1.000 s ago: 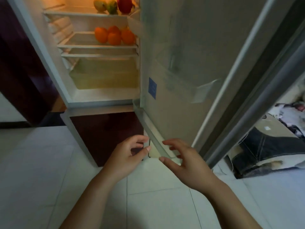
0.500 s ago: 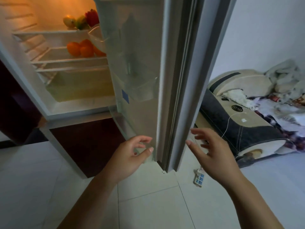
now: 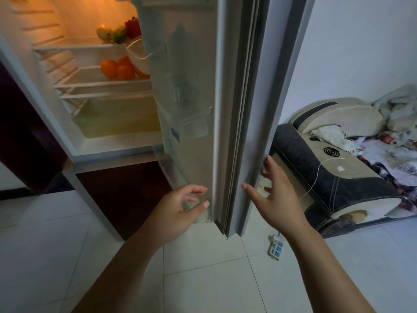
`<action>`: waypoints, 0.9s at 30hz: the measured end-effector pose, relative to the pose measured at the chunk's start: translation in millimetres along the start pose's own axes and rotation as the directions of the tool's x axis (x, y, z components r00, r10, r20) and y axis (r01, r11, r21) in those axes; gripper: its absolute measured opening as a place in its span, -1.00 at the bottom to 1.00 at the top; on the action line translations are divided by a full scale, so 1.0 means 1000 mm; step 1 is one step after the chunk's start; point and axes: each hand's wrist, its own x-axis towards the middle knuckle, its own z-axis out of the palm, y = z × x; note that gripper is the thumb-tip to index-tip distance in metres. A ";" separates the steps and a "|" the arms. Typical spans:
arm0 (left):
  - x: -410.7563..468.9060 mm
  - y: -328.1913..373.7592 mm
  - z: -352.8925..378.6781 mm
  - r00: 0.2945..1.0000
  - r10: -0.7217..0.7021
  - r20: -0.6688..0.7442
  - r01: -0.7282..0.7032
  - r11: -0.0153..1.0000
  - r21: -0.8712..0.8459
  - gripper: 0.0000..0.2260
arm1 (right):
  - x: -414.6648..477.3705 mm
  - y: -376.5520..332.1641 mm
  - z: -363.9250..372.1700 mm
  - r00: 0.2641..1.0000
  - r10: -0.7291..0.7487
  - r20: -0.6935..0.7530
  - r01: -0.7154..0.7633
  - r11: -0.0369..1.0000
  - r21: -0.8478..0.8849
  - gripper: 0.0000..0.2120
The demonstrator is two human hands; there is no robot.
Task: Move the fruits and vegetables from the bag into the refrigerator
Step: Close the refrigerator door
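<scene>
Your left hand (image 3: 178, 208) sits low on the inner side of the open refrigerator door (image 3: 203, 109), fingers loosely curled with the thumb near the door's edge strip; it holds nothing, and you cannot tell for sure whether the fingertips touch the door. Your right hand (image 3: 278, 199) is on the outer side of the same door, spread wide and empty, its fingers (image 3: 268, 162) at or just beside the door's grey outer face. The door stands edge-on to you, between your two hands.

Inside the lit refrigerator (image 3: 74, 64), the produce is already on the shelves. On the upper shelf (image 3: 74, 47) lie a yellowish fruit (image 3: 103, 32), a green-yellow one (image 3: 119, 33) just beside it, and a red pepper (image 3: 133, 27) partly hidden behind the door. On the shelf below (image 3: 90, 83) several oranges (image 3: 117, 68) sit bunched together at the right, touching, one partly covered by a clear door bin. Under that, the pale crisper drawer (image 3: 117, 119) is shut.

To your right, a sofa (image 3: 338, 168) piled with crumpled bedding stands against the wall, a dark coil (image 3: 330, 151) lying on its armrest. A white power strip (image 3: 275, 246) lies on the tiled floor (image 3: 203, 279) near the door's bottom corner.
</scene>
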 end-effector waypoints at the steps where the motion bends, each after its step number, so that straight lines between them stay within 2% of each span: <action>1: -0.001 -0.002 -0.002 1.000 -0.002 0.003 0.002 1.000 -0.002 -0.77 | -0.002 -0.002 0.002 1.000 -0.002 0.002 0.002 1.000 -0.005 -0.18; 9: -0.029 -0.028 -0.035 0.999 0.004 0.033 -0.003 0.999 -0.038 -0.80 | -0.033 -0.039 0.032 1.000 -0.013 0.015 0.014 0.999 -0.033 -0.15; 15: -0.059 -0.055 -0.098 0.999 0.027 0.044 -0.026 0.999 -0.030 -0.78 | -0.068 -0.091 0.083 0.998 -0.055 -0.023 0.056 0.998 0.011 -0.30; 21: -0.092 -0.094 -0.178 0.997 0.060 0.050 -0.064 0.995 0.076 -0.75 | -0.093 -0.157 0.153 0.994 -0.109 -0.012 0.110 0.989 0.098 -0.36; 27: -0.112 -0.128 -0.261 0.993 0.121 -0.002 -0.117 0.962 0.246 -0.72 | -0.081 -0.215 0.218 0.978 -0.204 0.034 0.201 0.977 0.063 -0.39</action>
